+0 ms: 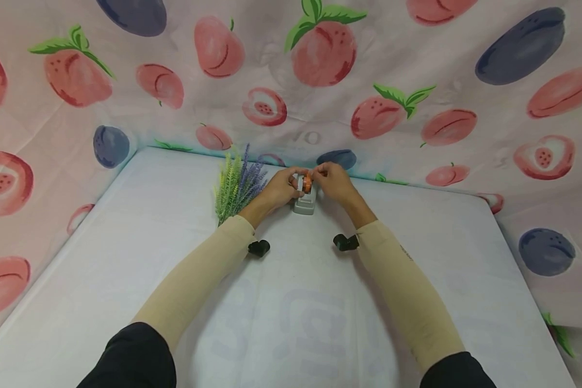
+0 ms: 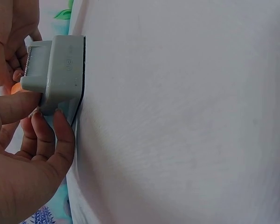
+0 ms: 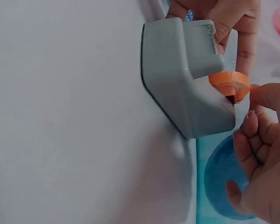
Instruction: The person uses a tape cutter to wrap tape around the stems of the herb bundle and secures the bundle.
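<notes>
A grey tape dispenser with a serrated cutter stands near the back edge of the white table. Over it, the orange tape hub has a pale ring on its left side. My left hand holds the hub from the left, thumb below and index finger above. From the right, my right hand reaches in with bent fingers; its thumb and index fingertips meet right at the hub's rim. I cannot tell whether they pinch anything. Part of the hub is hidden behind the dispenser in the left wrist view.
Artificial green and purple flower sprigs lie left of the dispenser, beside my left wrist. A fruit-print cloth hangs behind the table and at its sides. Small black devices sit at both wrists.
</notes>
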